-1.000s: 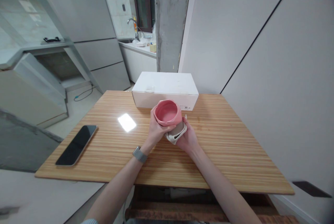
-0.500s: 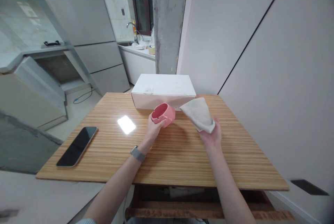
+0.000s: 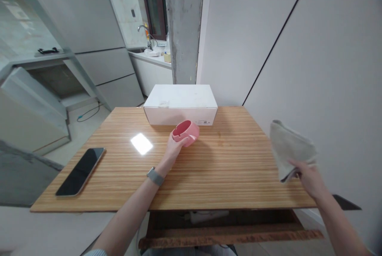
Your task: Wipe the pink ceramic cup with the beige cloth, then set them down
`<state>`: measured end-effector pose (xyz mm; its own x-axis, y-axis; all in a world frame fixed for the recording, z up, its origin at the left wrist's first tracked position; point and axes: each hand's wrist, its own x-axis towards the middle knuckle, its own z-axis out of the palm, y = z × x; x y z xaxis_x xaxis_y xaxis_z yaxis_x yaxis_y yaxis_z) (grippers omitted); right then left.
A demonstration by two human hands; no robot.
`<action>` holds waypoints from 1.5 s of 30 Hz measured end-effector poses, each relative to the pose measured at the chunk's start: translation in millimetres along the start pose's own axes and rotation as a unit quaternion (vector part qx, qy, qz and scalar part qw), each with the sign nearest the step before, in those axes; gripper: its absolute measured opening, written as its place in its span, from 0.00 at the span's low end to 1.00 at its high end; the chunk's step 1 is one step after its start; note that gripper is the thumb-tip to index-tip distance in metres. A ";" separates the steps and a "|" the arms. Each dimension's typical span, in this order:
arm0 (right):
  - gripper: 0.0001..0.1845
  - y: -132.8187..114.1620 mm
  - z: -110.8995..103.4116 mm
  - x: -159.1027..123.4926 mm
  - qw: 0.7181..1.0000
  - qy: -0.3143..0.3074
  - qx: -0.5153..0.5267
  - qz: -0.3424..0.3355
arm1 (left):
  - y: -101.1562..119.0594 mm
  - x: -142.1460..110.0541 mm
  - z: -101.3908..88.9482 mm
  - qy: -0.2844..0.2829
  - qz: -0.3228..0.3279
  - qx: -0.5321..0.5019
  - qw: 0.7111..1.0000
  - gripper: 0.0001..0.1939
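Observation:
My left hand [image 3: 173,148] is closed around the near side of a pink ashtray [image 3: 193,131], a faceted bowl with small notches in its rim. It is tilted above the middle of the wooden table, its opening facing up and left. Out past the table's right side, my right hand [image 3: 310,178] pinches a folded grey-beige cloth [image 3: 291,146] by its lower edge. Motion blurs that hand a little. The cloth hangs spread out, well apart from the ashtray.
A white box [image 3: 182,114] stands at the back of the wooden table [image 3: 232,168]. At the left lies a black phone [image 3: 80,172]. Below the front edge, a drawer [image 3: 232,234] is pulled out. A pale wall [image 3: 337,69] rises on the right.
My right hand has carried the cloth from beside the ashtray far to the right, and the cloth has opened out. My left hand keeps the ashtray nearly in place. The view has shifted slightly.

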<state>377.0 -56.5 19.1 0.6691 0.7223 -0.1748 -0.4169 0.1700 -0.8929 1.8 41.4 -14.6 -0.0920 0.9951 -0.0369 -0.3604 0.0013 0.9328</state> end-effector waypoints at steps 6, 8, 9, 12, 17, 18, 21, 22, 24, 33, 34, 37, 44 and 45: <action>0.36 48.9 -8.9 -46.9 0.505 -0.414 -0.654 -0.382 | -7.9 -0.1 -1.5 -0.020 0.020 0.023 0.999 0.36; 0.39 55.0 -10.1 -55.6 0.434 -0.402 -0.684 -0.426 | -10.2 -0.2 2.0 -0.030 0.015 0.028 0.999 0.35; 0.40 54.7 -11.0 -56.6 0.423 -0.401 -0.687 -0.435 | -11.2 -0.5 5.4 -0.037 0.012 0.030 0.999 0.35; 0.40 45.2 -15.3 -49.0 0.411 -0.435 -0.668 -0.441 | -13.4 -1.1 23.3 -0.060 0.018 0.045 0.997 0.35; 0.39 28.4 -24.6 -28.6 0.385 -0.509 -0.640 -0.428 | -18.8 2.6 72.7 -0.133 0.087 0.117 0.980 0.37; 0.39 26.6 -25.6 -26.2 0.382 -0.518 -0.637 -0.425 | -21.1 3.5 83.9 -0.146 0.100 0.136 0.975 0.38; 0.38 23.3 -26.4 -23.1 0.386 -0.537 -0.621 -0.420 | -30.5 4.9 115.9 -0.178 0.127 0.207 0.954 0.42; 0.38 22.7 -26.2 -23.0 0.390 -0.540 -0.616 -0.420 | -34.2 4.8 125.3 -0.185 0.136 0.231 0.946 0.43; 0.38 22.0 -25.7 -23.2 0.395 -0.544 -0.609 -0.420 | -42.0 4.6 141.6 -0.195 0.155 0.273 0.929 0.45; 0.43 24.1 -30.2 -24.3 0.386 -0.539 -0.626 -0.410 | -75.1 7.7 179.1 -0.218 0.210 0.364 0.881 0.48; 0.43 24.8 -31.0 -24.2 0.389 -0.538 -0.625 -0.409 | -77.8 8.3 180.3 -0.221 0.207 0.365 0.880 0.49; 0.41 27.0 -33.0 -24.3 0.400 -0.532 -0.627 -0.405 | -82.3 11.7 183.3 -0.235 0.189 0.360 0.883 0.48; 0.35 23.5 -27.4 -30.7 0.441 -0.505 -0.644 -0.367 | -72.0 16.8 186.0 -0.284 0.156 0.420 0.848 0.63; 0.32 22.3 -24.8 -33.0 0.453 -0.500 -0.646 -0.358 | -68.5 14.7 182.4 -0.287 0.159 0.436 0.838 0.66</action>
<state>360.9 -93.2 -5.4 -0.5338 0.8441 0.0498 0.8261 0.5332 -0.1824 194.5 74.0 -13.6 0.4975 0.8419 0.2090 0.4352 -0.4507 0.7794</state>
